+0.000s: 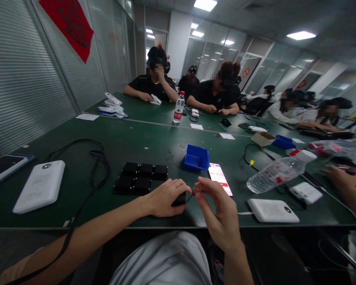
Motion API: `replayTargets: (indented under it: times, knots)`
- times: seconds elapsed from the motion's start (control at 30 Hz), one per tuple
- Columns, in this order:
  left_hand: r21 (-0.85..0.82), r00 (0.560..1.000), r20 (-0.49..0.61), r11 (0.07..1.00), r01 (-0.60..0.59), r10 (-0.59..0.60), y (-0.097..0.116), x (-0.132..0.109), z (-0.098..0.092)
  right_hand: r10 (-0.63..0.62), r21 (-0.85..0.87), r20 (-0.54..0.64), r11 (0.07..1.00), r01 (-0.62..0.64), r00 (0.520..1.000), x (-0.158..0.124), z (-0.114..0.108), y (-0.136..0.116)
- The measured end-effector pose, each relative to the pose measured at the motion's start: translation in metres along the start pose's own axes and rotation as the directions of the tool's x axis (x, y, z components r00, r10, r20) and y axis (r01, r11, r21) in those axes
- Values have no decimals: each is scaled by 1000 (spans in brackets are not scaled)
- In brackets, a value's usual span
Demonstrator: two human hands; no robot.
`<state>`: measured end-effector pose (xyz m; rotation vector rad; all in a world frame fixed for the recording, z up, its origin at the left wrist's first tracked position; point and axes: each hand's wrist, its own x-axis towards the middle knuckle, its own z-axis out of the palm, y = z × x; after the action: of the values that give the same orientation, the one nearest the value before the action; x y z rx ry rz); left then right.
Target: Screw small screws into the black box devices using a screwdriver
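Note:
My left hand (168, 198) is closed around a small black block (179, 199) and steadies it near the table's front edge. Thumb and fingertips of my right hand (219, 209) pinch a thin dark rod (190, 197), whose far end meets the side of the block; its exact kind is too small to tell. Left of my hands, several black square blocks (135, 185) with small shiny points at their edges lie in two rows. Beyond my hands, a blue plastic tray (190, 163) holds small dark pieces. A lit phone (225, 189) showing a timer lies behind my right hand.
White power banks (40, 186) lie at left and right, with a black cable (91, 178) looping across the left. A water bottle (273, 176) leans at right; another bottle (178, 109) stands farther back. A neighbour's hand (342, 176) works at far right; people sit opposite.

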<state>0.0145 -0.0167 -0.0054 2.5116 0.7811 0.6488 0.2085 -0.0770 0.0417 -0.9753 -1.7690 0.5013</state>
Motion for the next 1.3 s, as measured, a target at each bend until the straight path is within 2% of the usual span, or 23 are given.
replayTargets:
  times: [0.23,0.53,0.6,0.73,0.83,1.0,1.2,1.3]
  knots:
    - [21,999,-28,999,30,-29,0,-1,3,-134,-143,-126,983,116,983,6,11,3]
    - [66,999,-17,997,39,-38,-2,-1,3,-106,-55,-263,994,95,959,-1,21,17]
    - [63,999,-11,997,34,-33,-3,-1,3,-121,-79,-309,992,102,943,-1,24,20]
    - [42,999,1,999,34,-34,-2,0,3,-233,-160,-415,970,181,880,2,27,22]
    - [51,999,6,997,51,-51,0,0,2,-242,-164,-420,968,189,875,2,27,21]
    - [66,998,22,996,57,-58,1,0,0,-109,49,-397,989,140,912,0,27,20]
    - [65,999,12,997,38,-39,-1,0,1,-184,-16,-449,980,198,875,2,27,19]
    - [71,999,6,997,41,-41,0,0,1,-172,-5,-431,982,188,886,1,26,17]
